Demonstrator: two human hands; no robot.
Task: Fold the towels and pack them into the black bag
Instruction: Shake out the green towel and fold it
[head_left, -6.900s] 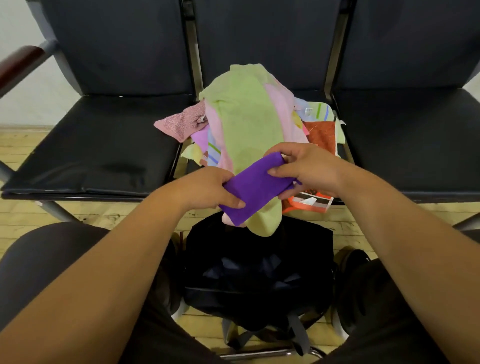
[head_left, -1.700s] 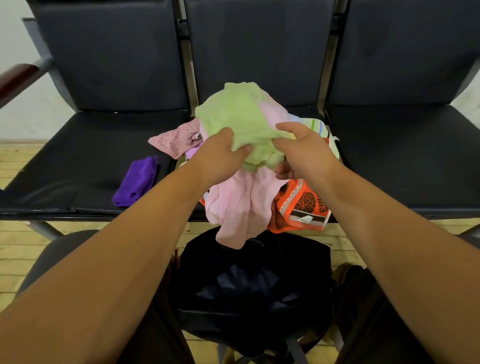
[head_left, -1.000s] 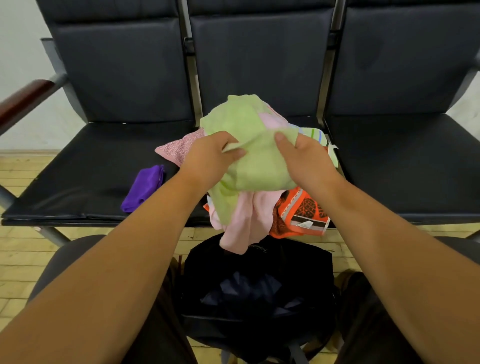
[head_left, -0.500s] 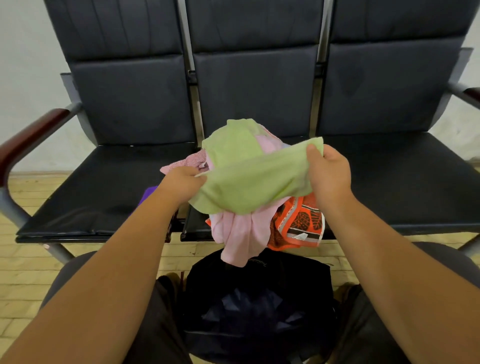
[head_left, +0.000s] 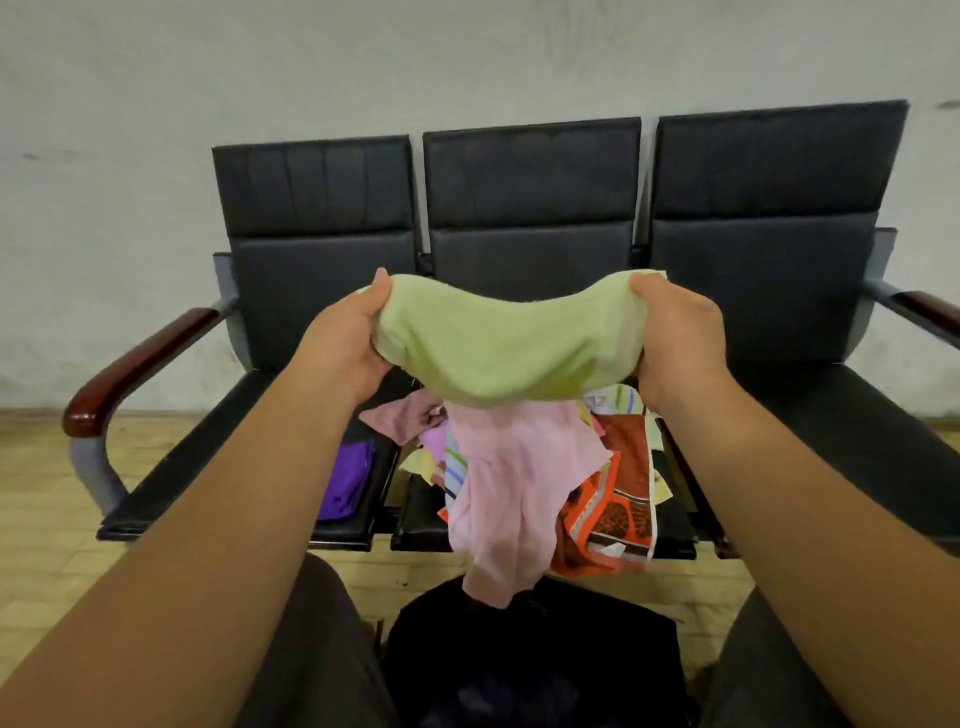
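Left hand (head_left: 340, 340) and right hand (head_left: 680, 338) raised apart, gripping.

Lighting is soft, even and moderately bright; shadows are faint. Wide-angle distortion bows the bench (head_left: 530, 176) outward toward both edges. The black bag (head_left: 530, 675) reads as featureless dark.

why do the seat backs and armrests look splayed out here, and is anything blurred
Head view: the wide-angle lens tilts the outer backs of the bench and its armrest outward. Head view: light is soft and even, no glare; the green towel between left hand and right hand looks slightly soft; the black bag is too dark for detail.
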